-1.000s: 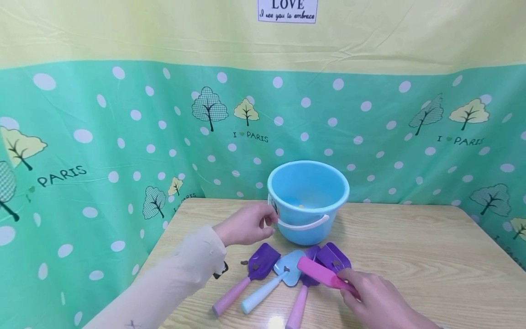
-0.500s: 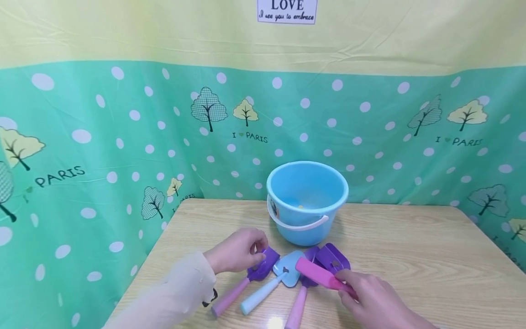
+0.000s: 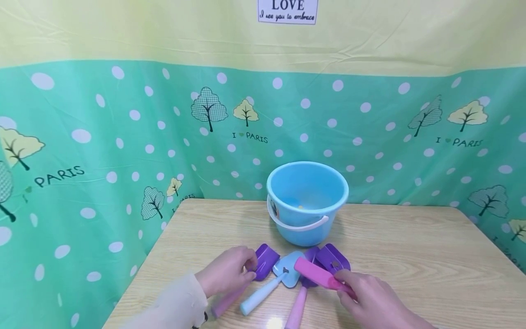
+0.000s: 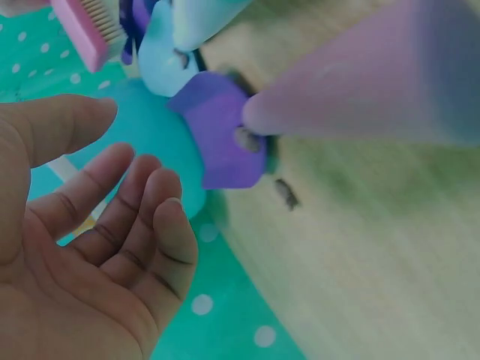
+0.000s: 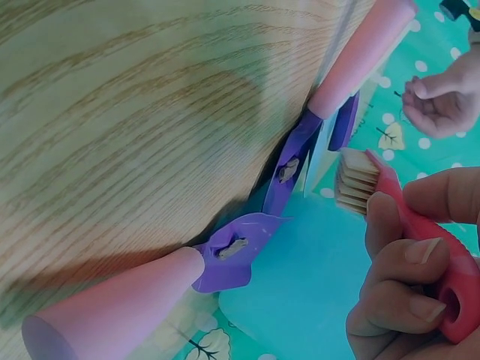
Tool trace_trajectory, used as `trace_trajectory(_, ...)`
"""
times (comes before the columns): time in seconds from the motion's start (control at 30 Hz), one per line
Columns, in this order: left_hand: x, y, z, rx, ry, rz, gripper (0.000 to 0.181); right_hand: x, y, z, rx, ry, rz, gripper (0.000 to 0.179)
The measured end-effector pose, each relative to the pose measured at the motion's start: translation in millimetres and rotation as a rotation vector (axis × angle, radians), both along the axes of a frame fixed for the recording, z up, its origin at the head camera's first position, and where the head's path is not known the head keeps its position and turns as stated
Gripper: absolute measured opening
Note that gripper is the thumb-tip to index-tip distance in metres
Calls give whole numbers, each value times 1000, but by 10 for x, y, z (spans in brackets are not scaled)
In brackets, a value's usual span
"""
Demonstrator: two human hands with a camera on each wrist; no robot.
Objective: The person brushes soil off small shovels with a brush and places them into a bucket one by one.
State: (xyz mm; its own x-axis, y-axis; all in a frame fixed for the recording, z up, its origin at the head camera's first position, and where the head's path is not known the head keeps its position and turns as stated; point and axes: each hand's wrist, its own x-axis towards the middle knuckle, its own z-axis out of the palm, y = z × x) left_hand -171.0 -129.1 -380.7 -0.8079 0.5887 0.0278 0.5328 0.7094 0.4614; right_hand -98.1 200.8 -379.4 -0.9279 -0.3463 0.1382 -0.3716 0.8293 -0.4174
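My right hand grips a pink brush by its handle. Its pale bristles show in the right wrist view, and in the head view it overlaps the shovel blades. My left hand, fingers loosely bent and holding nothing, is over the left purple shovel and covers part of its handle. Beside that lie a light blue shovel, a purple shovel with a pink handle and another purple shovel. Small brown clumps sit on the blades.
A light blue bucket with a white handle stands behind the shovels, small things at its bottom. A brown bit lies on the wooden table near the left purple shovel. A green and yellow patterned curtain hangs behind.
My left hand has come from the bucket's left side back toward me and down, over the left purple shovel. The right hand with the brush has barely moved.
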Motion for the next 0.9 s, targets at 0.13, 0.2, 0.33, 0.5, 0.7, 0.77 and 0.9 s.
trace_trajectory(0.13,62,-60,-73,2,-13,48,17,-5,2,6,-1,-5,-3,21)
trace_trajectory(0.2,92,-78,-102,0,-12,71,20,-8,8,5,-3,0,-2,20)
trace_trajectory(0.33,143,-103,-152,5,-20,100,20,-14,10,1,-2,-1,0,21)
trace_trajectory(0.5,186,-119,-219,3,-10,128,21,-17,7,-7,-5,-13,9,21)
trace_trajectory(0.7,231,-126,-318,51,-76,167,15,-11,2,-19,-5,-18,11,21)
trace_trajectory(0.77,241,-130,-349,59,-95,179,14,-11,-2,-23,-8,-31,8,22)
trace_trajectory(0.9,259,-142,-393,22,-70,193,16,-14,-11,-34,-14,-46,8,23)
